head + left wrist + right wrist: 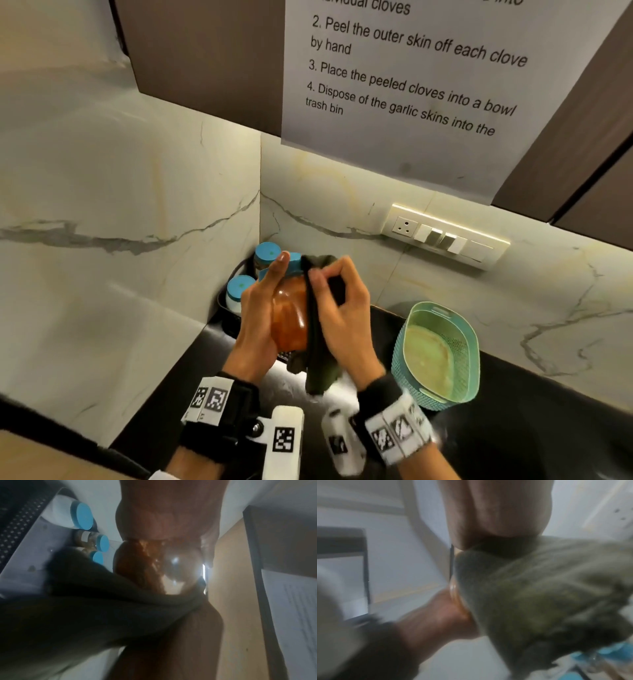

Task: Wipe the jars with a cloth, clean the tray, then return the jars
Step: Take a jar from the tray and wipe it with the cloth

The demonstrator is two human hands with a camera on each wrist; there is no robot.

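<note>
My left hand (263, 301) grips a clear jar of orange-red contents (289, 315) with a blue lid, held above the counter in the corner. My right hand (337, 294) presses a dark olive cloth (317, 349) against the jar's right side, fingers curled round the cloth. The cloth hangs down below the jar. In the left wrist view the jar (164, 566) sits against my palm with the cloth (96, 615) beneath it. In the right wrist view the cloth (530, 595) covers most of the jar. Behind the hands, blue-lidded jars (239, 291) stand in a black tray (222, 310).
A teal perforated basket (442, 353) stands on the black counter to the right of my hands. Marble walls meet in the corner behind the tray. A switch panel (445, 236) is on the right wall, and a printed paper sheet (411, 85) hangs above.
</note>
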